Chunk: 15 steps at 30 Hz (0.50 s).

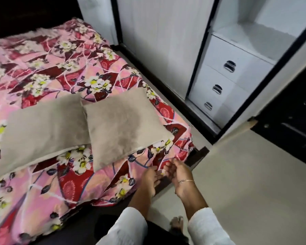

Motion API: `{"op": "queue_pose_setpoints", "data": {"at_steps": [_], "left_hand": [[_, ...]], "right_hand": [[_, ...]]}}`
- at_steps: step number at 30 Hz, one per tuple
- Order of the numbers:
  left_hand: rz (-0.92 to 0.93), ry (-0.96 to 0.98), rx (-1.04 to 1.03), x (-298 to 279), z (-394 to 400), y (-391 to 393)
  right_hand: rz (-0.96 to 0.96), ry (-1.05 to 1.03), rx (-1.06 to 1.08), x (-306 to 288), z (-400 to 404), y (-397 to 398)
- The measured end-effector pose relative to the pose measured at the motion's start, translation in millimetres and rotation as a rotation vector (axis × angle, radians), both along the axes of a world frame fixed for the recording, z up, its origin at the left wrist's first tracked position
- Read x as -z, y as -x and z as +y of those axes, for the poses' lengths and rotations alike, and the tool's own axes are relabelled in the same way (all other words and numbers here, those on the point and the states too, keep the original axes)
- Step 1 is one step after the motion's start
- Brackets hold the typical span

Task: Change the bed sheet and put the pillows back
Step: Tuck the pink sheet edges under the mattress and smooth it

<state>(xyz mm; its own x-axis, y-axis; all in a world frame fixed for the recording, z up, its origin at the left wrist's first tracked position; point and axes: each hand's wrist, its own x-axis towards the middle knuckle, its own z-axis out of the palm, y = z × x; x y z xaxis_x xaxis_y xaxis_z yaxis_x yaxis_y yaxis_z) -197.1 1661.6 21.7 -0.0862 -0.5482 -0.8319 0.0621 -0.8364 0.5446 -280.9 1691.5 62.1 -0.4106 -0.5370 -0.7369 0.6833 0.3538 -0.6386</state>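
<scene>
A pink and red floral bed sheet [60, 71] covers the bed. Two beige pillows lie side by side on it near me: the left pillow [42, 128] and the right pillow [124, 124], which overlaps the left one slightly. Both hands are at the sheet's near right corner, where the fabric hangs over the bed's edge. My left hand [151, 179] pinches the sheet's hem. My right hand [179, 171], with a thin bracelet on its wrist, grips the bunched corner fabric just beside it. White sleeves cover both forearms.
A white wardrobe with black frames stands along the bed's right side, with three white drawers [226, 82] with metal handles. A dark bed frame [198, 154] shows below the corner. Pale floor tiles [245, 183] spread to the right. My bare foot [177, 222] is on the floor.
</scene>
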Motion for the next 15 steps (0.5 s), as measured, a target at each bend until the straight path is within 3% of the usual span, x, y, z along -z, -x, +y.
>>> {"op": "queue_pose_setpoints", "data": {"at_steps": [4,11,15], "left_hand": [[-0.086,-0.005,-0.12,26.6,-31.1,64.4],[-0.385,-0.04,-0.137,102.6,-26.2,170.5],[-0.408,-0.032,-0.286,122.9,-31.1,228.2]], "right_hand": [[0.053,-0.081,-0.208,14.8,-43.1,72.6],[0.051,-0.178,-0.299,72.5,-101.0,167.6],[0.042,-0.224,-0.453,115.0,-121.4,194.2]]}}
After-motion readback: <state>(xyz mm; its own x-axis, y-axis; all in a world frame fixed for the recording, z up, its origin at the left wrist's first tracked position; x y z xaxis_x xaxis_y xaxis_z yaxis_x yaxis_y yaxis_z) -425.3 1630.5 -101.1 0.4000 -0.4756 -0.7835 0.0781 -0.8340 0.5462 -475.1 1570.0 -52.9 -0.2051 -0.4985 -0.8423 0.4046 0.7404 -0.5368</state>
